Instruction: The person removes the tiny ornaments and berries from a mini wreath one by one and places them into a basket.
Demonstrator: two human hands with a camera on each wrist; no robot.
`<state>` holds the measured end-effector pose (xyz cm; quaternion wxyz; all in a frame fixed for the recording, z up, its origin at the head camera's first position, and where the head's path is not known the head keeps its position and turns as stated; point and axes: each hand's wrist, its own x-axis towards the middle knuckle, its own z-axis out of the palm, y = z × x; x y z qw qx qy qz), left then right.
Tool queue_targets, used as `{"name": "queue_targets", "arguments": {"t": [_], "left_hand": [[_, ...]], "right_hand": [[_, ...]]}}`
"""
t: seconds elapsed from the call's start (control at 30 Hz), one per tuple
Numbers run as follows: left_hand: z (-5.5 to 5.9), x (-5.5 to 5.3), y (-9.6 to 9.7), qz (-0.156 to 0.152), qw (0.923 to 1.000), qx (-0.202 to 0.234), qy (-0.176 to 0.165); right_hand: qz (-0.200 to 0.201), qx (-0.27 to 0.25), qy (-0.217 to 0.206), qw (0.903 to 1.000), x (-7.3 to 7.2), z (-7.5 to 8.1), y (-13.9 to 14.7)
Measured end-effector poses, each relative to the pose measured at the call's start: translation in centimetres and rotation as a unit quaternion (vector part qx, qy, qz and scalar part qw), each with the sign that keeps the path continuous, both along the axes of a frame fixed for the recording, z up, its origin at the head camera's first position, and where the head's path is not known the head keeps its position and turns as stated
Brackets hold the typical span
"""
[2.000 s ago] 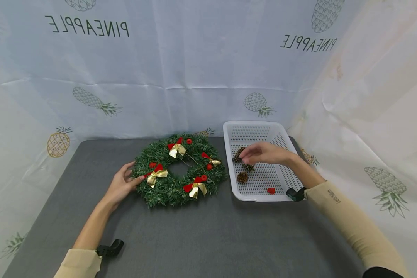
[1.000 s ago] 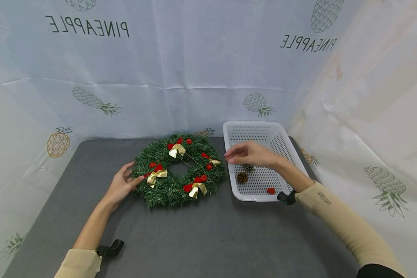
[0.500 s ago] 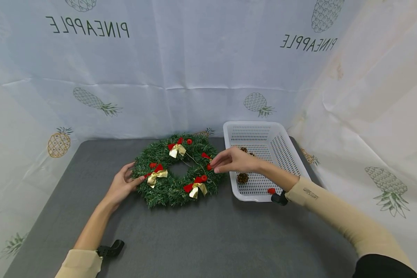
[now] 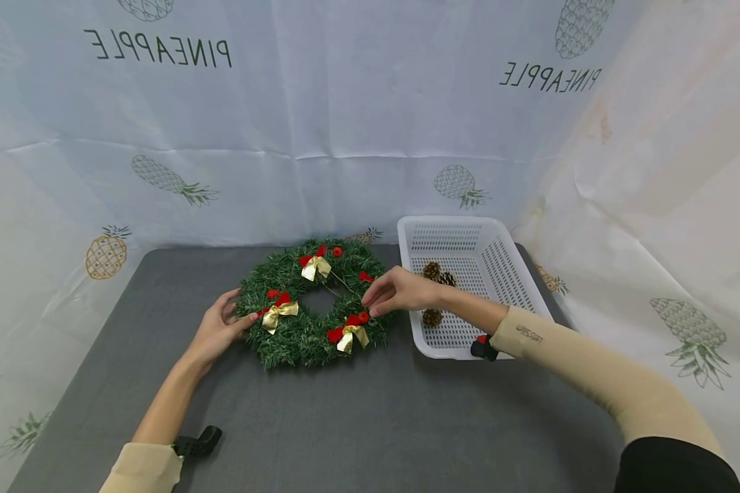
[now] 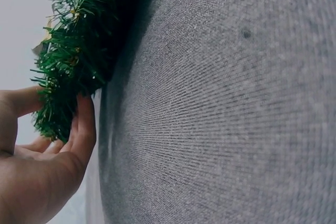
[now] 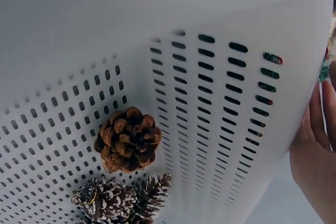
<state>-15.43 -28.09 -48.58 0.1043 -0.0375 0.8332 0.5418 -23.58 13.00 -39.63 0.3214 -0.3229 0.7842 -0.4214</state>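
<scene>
A green Christmas wreath [image 4: 284,346] lies flat on the grey table in the head view, decorated with red-and-gold bows and small red berries. My left hand [image 4: 214,330] grips its left edge; in the left wrist view, my left hand [image 5: 50,166] has the thumb on one face and fingers on the other. Over the wreath's right side is my right hand [image 4: 401,290], fingers bent and fingertips close together beside a red berry [image 4: 363,317]. Whether anything is between those fingertips is hidden. A gold bow [image 4: 353,335] sits just below them.
Right of the wreath stands a white perforated basket [image 4: 410,236], its left rim under my right wrist. Inside are a brown pine cone [image 6: 128,140], a white-tipped pine cone [image 6: 105,198] and others. A red piece [image 4: 482,339] shows near my right sleeve. A pineapple-print curtain [image 4: 345,103] hangs behind.
My right hand has moved left from above the pine cones in the basket to the wreath's right side, uncovering the cones. My left hand and the wreath have stayed in place.
</scene>
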Motion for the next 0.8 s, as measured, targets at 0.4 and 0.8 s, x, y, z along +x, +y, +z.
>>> {"name": "queue_targets", "arguments": {"t": [0.4,0.8], "left_hand": [[-0.2,-0.3,-0.2,-0.001,0.9999,-0.016,-0.005],[0.2,0.1,0.1,0.003,1.0,-0.003,-0.001]], "right_hand": [[0.012,0.036,-0.019,0.9991,-0.1,0.7,-1.2],[0.05,0.079,-0.028,0.9952,-1.0,0.9,-2.1]]}}
